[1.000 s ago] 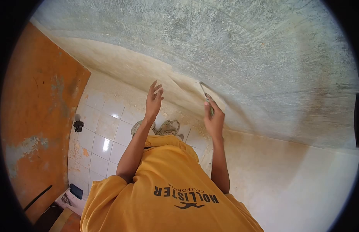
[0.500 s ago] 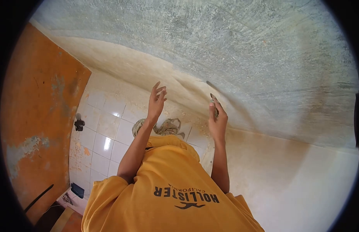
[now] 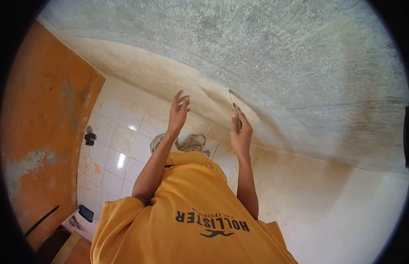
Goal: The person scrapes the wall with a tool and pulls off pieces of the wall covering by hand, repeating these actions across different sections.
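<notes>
Since the earlier frame, the right hand (image 3: 242, 138) and its thin-bladed tool (image 3: 238, 125) have shifted a little to the left, while the left hand (image 3: 178, 115) stays nearly in same place. At far left is the orange wall (image 3: 46, 110) with worn patches; next to it, orange flakes (image 3: 98, 168) lie on the tiled floor (image 3: 121, 143). Then comes the left hand, holding nothing, fingers loosely bent and apart, near the pale band (image 3: 138, 66) of the facing wall. More to the right, the right hand grips the tool's handle, the blade tip being at or just beside the pale edge. As I judge, the pale band is already worked, but the large grey-blue surface (image 3: 301, 66) above and rightward remains.
</notes>
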`<act>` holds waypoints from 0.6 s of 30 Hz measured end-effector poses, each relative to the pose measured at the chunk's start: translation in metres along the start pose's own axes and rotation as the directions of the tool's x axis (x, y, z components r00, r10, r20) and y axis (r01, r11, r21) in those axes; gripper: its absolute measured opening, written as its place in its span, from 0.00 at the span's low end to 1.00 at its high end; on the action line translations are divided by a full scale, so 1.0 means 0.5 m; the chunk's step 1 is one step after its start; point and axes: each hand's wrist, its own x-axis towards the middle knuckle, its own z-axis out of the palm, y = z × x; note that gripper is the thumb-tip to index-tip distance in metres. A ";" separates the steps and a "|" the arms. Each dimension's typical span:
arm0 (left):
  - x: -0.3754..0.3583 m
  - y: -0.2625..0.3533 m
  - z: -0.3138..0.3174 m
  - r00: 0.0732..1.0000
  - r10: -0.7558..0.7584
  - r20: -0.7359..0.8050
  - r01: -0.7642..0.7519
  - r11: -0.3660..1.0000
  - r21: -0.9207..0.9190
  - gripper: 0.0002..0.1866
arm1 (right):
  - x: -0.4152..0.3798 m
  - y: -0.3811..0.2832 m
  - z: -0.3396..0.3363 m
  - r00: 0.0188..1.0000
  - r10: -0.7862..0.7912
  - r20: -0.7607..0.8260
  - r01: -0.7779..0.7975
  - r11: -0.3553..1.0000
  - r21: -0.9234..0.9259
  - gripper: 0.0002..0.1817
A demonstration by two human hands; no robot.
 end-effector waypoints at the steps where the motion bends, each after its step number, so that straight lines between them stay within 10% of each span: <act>1: 0.000 0.001 0.000 1.000 0.008 0.003 -0.008 1.000 -0.001 0.28 | -0.003 0.001 -0.013 1.000 0.008 -0.013 -0.007 1.000 0.016 0.20; 18: 0.008 0.014 0.000 1.000 -0.015 0.013 0.016 1.000 -0.020 0.28 | 0.010 0.006 0.004 1.000 0.019 0.021 -0.018 0.999 -0.039 0.22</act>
